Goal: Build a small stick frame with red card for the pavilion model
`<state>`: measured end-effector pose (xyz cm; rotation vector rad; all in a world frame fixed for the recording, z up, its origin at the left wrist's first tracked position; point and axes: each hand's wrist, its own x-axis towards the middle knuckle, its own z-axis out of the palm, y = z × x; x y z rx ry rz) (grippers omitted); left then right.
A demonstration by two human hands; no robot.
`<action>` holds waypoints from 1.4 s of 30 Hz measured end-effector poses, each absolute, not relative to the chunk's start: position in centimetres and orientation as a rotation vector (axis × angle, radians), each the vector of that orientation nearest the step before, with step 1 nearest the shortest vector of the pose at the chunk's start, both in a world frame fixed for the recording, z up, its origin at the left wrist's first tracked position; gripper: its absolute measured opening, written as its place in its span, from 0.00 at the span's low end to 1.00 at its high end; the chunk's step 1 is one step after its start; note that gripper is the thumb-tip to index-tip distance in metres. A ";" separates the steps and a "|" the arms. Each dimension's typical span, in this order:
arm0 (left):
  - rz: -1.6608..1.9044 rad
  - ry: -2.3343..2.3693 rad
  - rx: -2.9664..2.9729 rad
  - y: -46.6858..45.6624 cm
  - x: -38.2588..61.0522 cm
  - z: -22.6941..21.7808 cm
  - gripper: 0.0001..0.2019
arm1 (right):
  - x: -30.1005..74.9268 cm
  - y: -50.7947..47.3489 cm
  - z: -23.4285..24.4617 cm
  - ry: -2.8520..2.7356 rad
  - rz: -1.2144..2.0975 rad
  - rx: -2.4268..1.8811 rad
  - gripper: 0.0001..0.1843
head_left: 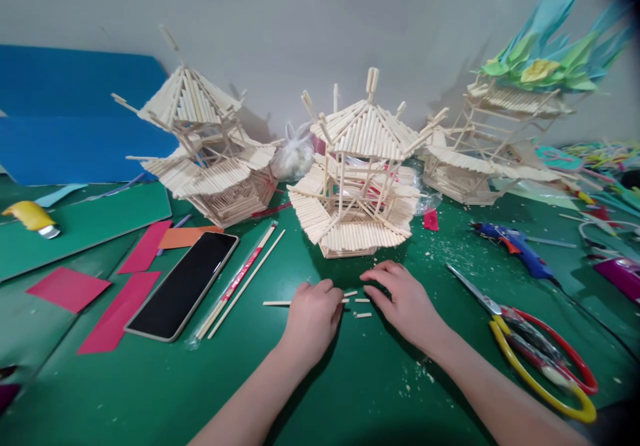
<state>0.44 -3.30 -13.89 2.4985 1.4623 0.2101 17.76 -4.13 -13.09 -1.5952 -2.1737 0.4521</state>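
Note:
My left hand [314, 314] is closed over a thin wooden chopstick [277, 303], whose ends stick out on both sides of the fingers. To its right lie short cut stick pieces [363, 315] on the green table. My right hand [403, 299] rests just right of these pieces, thumb and fingers apart, with nothing visible in it. Directly behind both hands stands a small pavilion built of wooden sticks [367, 236], with two roof tiers and upright sticks at its top and corners.
A second stick pavilion [220, 186] stands left, a third [460, 159] right with paper leaves. Scissors [500, 319] and a blue glue gun [520, 249] lie right. Left are a phone [183, 286], wrapped chopsticks [237, 279], red paper [120, 313] and a yellow cutter [30, 217].

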 end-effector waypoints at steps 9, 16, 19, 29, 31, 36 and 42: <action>0.232 1.474 2.480 -3.3 0.5 -13.9 0.09 | 17.7 -4.8 -12.7 -2.338 0.428 -1.650 0.06; 0.250 1.462 2.475 -3.3 0.5 -14.2 0.08 | 16.3 -4.6 -12.7 -2.368 0.382 -1.712 0.07; 0.258 1.450 2.470 -3.2 0.5 -14.3 0.08 | 16.1 -4.6 -12.7 -2.366 0.369 -1.741 0.07; 0.289 1.414 2.446 -3.0 0.4 -14.3 0.09 | 16.0 -4.5 -12.8 -2.336 0.388 -1.761 0.07; 0.303 1.415 2.435 -3.1 0.4 -14.3 0.09 | 16.3 -4.6 -12.7 -2.325 0.407 -1.756 0.07; 0.362 1.415 2.381 -3.1 0.0 -13.8 0.10 | 17.8 -5.4 -11.8 -2.311 0.463 -1.744 0.07; 0.432 1.462 2.298 -2.7 -0.7 -13.3 0.12 | 18.3 -6.5 -12.0 -2.350 0.515 -1.667 0.03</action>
